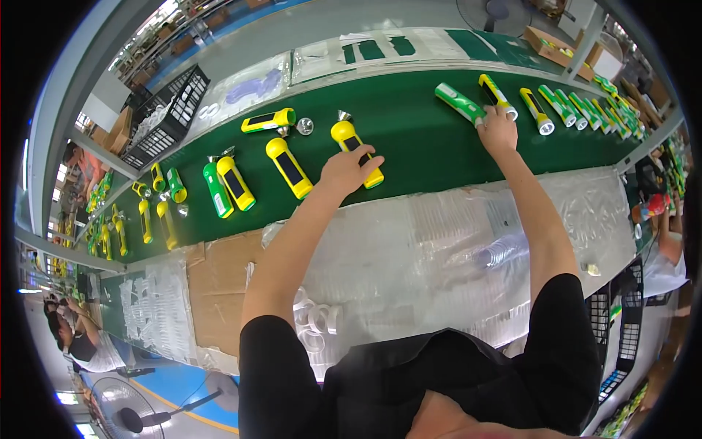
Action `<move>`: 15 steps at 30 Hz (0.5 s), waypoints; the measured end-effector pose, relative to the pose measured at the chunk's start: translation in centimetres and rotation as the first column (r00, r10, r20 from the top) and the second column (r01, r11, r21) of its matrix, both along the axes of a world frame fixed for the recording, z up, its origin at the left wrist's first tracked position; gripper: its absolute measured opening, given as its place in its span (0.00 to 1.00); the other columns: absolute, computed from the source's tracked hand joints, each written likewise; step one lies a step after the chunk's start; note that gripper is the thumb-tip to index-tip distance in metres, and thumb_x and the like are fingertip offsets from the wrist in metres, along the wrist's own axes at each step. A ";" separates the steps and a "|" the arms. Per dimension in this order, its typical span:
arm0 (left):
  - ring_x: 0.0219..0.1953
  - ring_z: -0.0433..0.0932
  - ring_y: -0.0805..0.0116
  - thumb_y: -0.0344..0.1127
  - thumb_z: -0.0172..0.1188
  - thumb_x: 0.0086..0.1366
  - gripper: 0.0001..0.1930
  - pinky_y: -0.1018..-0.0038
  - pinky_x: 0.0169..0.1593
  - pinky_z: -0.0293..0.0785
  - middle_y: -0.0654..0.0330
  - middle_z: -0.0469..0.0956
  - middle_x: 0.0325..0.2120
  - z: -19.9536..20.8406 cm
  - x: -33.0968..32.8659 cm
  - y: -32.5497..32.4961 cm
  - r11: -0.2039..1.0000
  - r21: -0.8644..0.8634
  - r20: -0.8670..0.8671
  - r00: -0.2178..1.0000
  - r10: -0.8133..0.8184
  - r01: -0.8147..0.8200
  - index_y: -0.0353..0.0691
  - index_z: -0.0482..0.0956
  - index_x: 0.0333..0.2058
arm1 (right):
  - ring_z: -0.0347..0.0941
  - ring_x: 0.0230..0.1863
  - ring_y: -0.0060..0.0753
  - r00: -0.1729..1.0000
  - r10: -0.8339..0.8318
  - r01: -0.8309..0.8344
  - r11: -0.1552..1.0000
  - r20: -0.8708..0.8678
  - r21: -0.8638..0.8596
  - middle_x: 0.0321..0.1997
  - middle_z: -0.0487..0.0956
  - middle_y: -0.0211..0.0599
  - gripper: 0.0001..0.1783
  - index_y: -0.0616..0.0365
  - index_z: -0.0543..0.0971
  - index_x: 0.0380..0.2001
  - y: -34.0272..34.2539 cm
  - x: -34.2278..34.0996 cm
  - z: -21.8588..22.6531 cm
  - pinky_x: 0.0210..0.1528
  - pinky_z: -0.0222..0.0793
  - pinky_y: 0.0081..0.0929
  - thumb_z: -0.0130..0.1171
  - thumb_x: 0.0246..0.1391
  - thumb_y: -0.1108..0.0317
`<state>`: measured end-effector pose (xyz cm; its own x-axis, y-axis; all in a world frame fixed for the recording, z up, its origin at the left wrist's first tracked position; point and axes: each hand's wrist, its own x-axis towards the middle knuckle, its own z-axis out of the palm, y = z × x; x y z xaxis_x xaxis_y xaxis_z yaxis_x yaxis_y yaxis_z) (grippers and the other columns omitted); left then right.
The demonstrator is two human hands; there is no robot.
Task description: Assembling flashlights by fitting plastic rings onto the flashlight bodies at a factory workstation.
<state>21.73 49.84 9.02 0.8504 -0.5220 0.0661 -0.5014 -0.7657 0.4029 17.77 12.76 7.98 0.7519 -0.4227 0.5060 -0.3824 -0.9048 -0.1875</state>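
Note:
Yellow and green flashlights with dark panels lie on a green conveyor belt (409,146). My left hand (348,173) curls over the lower body of a yellow flashlight (344,134); a small silver reflector cup (344,115) sits at its far end. Farther right, my right hand (499,130) grips the near end of another yellow flashlight (493,89), its fingertips partly hidden. A green flashlight (457,102) lies against that hand's left side. Left of my left hand is a yellow flashlight (288,168), with another yellow one (268,121) lying sideways behind it.
Several flashlights (559,106) line the belt at the right, and more (234,183) lie at the left. A plastic-covered ledge (409,241) with white rings (318,318) runs before me. Black crates (172,110) stand beyond the belt. Other people (88,344) work at both sides.

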 end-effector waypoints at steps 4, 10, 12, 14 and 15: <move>0.34 0.80 0.58 0.53 0.58 0.65 0.19 0.68 0.39 0.74 0.56 0.79 0.31 1.4 -3.3 -0.5 0.963 -0.270 -0.101 0.994 -0.038 0.010 0.52 0.76 0.49 | 0.77 0.36 0.37 0.839 0.542 -0.530 0.794 0.049 0.299 0.40 0.79 0.39 0.27 0.58 0.78 0.44 8.1 -3.0 2.5 0.40 0.75 0.30 0.59 0.57 0.44; 0.26 0.74 0.72 0.42 0.64 0.63 0.17 0.75 0.31 0.71 0.60 0.77 0.28 3.4 -16.4 -0.5 0.765 -0.495 -0.146 0.828 -0.541 0.412 0.51 0.76 0.50 | 0.76 0.38 0.25 0.819 0.567 -0.156 0.075 0.086 0.985 0.37 0.77 0.35 0.33 0.60 0.74 0.47 17.5 -12.6 4.7 0.41 0.74 0.25 0.57 0.57 0.38; 0.27 0.74 0.72 0.41 0.64 0.64 0.16 0.75 0.31 0.71 0.59 0.77 0.29 5.2 -19.3 1.2 0.799 -0.414 -0.075 0.858 -0.508 0.437 0.49 0.76 0.50 | 0.76 0.37 0.29 0.832 0.431 -0.211 -0.334 0.348 0.918 0.37 0.77 0.38 0.31 0.59 0.72 0.49 19.5 -17.4 6.0 0.41 0.74 0.26 0.56 0.59 0.40; 0.27 0.75 0.72 0.39 0.63 0.65 0.16 0.75 0.32 0.71 0.59 0.77 0.30 6.3 -20.2 1.9 0.823 -0.330 -0.004 0.872 -0.490 0.462 0.47 0.77 0.50 | 0.77 0.37 0.32 0.849 0.356 -0.246 -0.390 0.392 0.887 0.37 0.77 0.40 0.29 0.58 0.71 0.49 19.2 -20.8 4.6 0.41 0.73 0.28 0.57 0.58 0.44; 0.29 0.76 0.72 0.38 0.60 0.67 0.14 0.75 0.33 0.72 0.59 0.78 0.31 6.9 -19.5 2.1 0.764 -0.465 0.156 0.891 -0.427 0.448 0.44 0.77 0.49 | 0.77 0.37 0.33 0.799 0.431 -0.223 -0.436 0.420 0.872 0.37 0.77 0.40 0.30 0.57 0.71 0.49 19.5 -22.6 5.2 0.42 0.73 0.29 0.59 0.56 0.44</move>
<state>2.20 51.92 15.87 0.5291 -0.7299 0.4328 -0.7575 -0.1763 0.6286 -4.86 32.25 13.22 0.9776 0.1088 -0.1804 -0.2085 0.3778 -0.9021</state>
